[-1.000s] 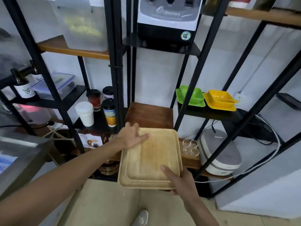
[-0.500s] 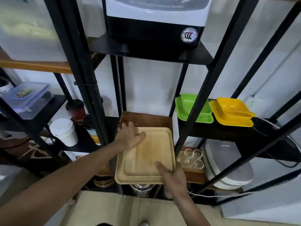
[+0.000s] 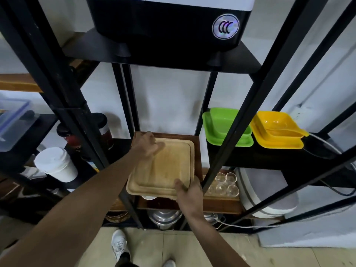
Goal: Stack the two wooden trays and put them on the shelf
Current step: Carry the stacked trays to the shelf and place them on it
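Observation:
Two pale wooden trays (image 3: 165, 168) lie stacked, the upper one shifted slightly left so the lower tray's right rim shows. The stack rests partly on a dark brown wooden shelf board (image 3: 196, 137), and its near edge overhangs the front. My left hand (image 3: 147, 144) grips the far left corner of the stack. My right hand (image 3: 187, 191) holds the near right corner, thumb on top of the rim.
Black metal uprights (image 3: 229, 135) frame the bay on both sides. Green dishes (image 3: 227, 128) and yellow dishes (image 3: 277, 132) sit on the shelf to the right, small glasses (image 3: 223, 184) below them. A white paper cup (image 3: 55, 164) and jars stand left.
The stacked trays have moved forward and up into the shelf bay, onto the brown board. Both hands stayed on their corners. The camera has come closer to the rack.

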Available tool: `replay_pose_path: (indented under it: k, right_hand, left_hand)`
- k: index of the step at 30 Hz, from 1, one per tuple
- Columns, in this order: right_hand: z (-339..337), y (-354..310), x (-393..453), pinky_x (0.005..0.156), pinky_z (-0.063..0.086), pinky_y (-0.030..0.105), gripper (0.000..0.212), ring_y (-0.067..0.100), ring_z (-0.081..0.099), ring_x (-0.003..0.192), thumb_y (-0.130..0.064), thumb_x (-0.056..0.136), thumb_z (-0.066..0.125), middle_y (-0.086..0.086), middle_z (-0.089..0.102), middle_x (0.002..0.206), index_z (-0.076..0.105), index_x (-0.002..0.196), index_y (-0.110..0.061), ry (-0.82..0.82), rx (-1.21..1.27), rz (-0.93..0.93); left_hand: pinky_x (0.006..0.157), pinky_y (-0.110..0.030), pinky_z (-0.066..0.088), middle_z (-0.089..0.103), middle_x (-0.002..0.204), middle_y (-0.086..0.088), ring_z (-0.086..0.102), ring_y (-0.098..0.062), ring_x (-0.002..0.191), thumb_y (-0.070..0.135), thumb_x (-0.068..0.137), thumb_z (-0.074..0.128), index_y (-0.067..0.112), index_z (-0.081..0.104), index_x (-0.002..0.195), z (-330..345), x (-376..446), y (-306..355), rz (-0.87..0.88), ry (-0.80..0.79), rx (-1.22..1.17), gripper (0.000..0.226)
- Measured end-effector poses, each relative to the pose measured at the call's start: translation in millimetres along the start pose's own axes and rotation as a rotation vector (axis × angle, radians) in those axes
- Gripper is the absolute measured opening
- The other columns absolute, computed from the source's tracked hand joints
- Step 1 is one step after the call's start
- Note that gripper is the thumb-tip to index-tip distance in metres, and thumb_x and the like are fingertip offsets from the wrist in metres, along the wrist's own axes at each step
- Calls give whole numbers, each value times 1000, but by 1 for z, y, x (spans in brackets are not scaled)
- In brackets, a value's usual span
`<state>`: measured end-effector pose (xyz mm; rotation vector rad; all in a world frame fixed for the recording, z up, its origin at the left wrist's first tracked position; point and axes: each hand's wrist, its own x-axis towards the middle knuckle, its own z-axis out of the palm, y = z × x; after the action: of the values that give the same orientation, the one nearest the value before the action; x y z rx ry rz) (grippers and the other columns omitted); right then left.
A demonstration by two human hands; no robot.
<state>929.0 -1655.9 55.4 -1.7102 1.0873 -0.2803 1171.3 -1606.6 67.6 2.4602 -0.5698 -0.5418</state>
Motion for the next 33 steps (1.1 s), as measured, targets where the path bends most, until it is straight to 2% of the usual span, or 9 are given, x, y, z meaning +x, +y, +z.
replay_pose_path:
  k: [4,9,12,18,22,25,33]
  right_hand:
    - [4,-6,14,108,54,51,63,38,60,130,-39,100,68,17,58,144,48,148,-5,25,-47,15]
    - [9,-12,27,114,47,48,73,43,50,138,-43,101,65,20,32,160,38,157,-4,8,-137,48]
    - [17,-15,34,115,46,50,72,48,50,136,-44,100,64,22,22,161,41,155,-5,-6,-185,87]
    - [22,-18,50,118,42,55,68,48,39,143,-42,98,66,23,28,159,45,151,-5,40,-231,127]
    - [24,-15,57,123,37,57,70,51,32,150,-43,100,63,25,25,164,43,154,-4,43,-245,153]
    - [27,-15,61,125,34,56,70,51,27,152,-44,102,60,26,22,166,41,156,-4,53,-267,179]
    - [36,-14,65,123,34,58,74,53,24,151,-46,104,53,25,23,165,34,161,-4,77,-355,213]
  left_hand:
    - [112,-50,44,44,137,-15,47,-36,130,59,75,77,25,62,118,2,15,-4,-17,18,-38,57]
    - [109,-46,46,49,136,-16,44,-36,132,59,78,75,25,62,126,2,27,-5,-33,22,-45,60]
    - [106,-43,43,56,134,-12,41,-35,135,58,80,72,24,64,123,0,34,-6,-35,17,3,56]
    - [101,-39,40,51,144,-9,36,-35,138,62,81,65,24,62,132,6,48,-10,-89,-20,35,64]
    - [115,-47,37,49,147,-14,35,-40,142,62,83,61,22,63,133,13,55,-7,-83,-51,75,64]
    - [119,-45,31,50,149,-17,36,-41,143,65,86,56,19,61,136,16,60,-4,-78,-81,144,68]
    - [117,-48,34,58,142,-14,33,-40,145,57,87,67,13,61,136,18,63,3,-60,-39,97,66]
